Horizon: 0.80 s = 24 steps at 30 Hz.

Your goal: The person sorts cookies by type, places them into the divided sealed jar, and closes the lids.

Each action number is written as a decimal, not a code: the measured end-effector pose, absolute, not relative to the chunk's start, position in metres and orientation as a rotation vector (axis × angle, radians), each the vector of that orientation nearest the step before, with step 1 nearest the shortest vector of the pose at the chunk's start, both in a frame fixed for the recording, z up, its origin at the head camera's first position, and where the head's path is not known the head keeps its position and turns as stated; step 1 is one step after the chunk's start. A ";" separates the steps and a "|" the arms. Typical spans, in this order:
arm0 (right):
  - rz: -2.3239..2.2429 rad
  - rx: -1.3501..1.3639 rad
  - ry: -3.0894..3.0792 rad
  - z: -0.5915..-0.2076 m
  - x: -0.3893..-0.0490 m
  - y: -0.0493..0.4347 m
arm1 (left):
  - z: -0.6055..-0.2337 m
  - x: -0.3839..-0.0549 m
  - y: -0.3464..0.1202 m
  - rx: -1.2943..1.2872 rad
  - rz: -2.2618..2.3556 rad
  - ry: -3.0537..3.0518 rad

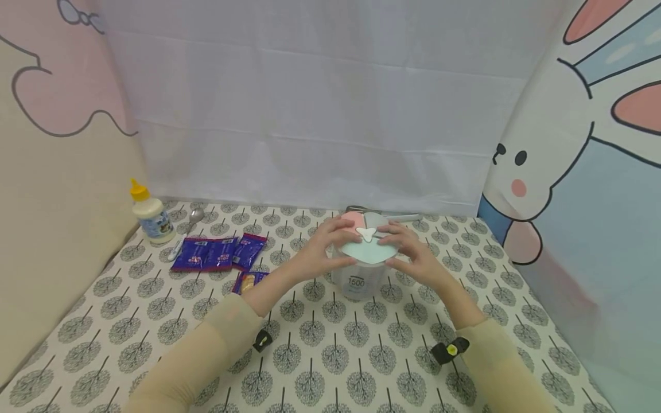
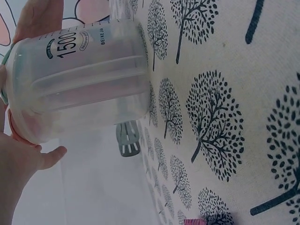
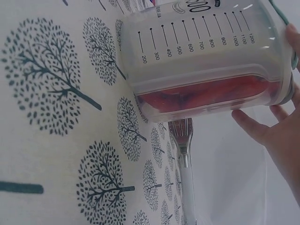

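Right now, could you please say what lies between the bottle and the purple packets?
In the head view, a spoon lies between the bottle and the purple packets.

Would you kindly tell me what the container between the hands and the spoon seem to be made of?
The container looks like see-through, smooth plastic: red contents show through its glossy wall. The spoon's bowl is probably polished metal, given its silvery shine; I cannot tell for the pale handle.
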State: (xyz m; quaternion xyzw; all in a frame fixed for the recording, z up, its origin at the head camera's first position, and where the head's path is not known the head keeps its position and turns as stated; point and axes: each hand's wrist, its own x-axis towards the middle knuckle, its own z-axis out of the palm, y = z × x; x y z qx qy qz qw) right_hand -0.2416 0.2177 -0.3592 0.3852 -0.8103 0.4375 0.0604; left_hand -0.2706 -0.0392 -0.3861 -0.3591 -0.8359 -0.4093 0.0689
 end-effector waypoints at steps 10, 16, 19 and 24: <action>1.444 1.130 -2.473 -0.371 -0.249 0.223 | -0.382 -0.275 -0.042 -1.105 -1.325 -2.534; 1.660 1.250 -2.365 -0.386 -0.255 0.238 | -0.377 -0.277 -0.045 -1.061 -1.384 -2.549; 1.710 1.327 -2.294 -0.390 -0.255 0.240 | -0.375 -0.278 -0.046 -1.056 -1.398 -2.543; 1.687 1.349 -2.250 -0.391 -0.255 0.239 | -0.374 -0.278 -0.047 -1.076 -1.390 -2.546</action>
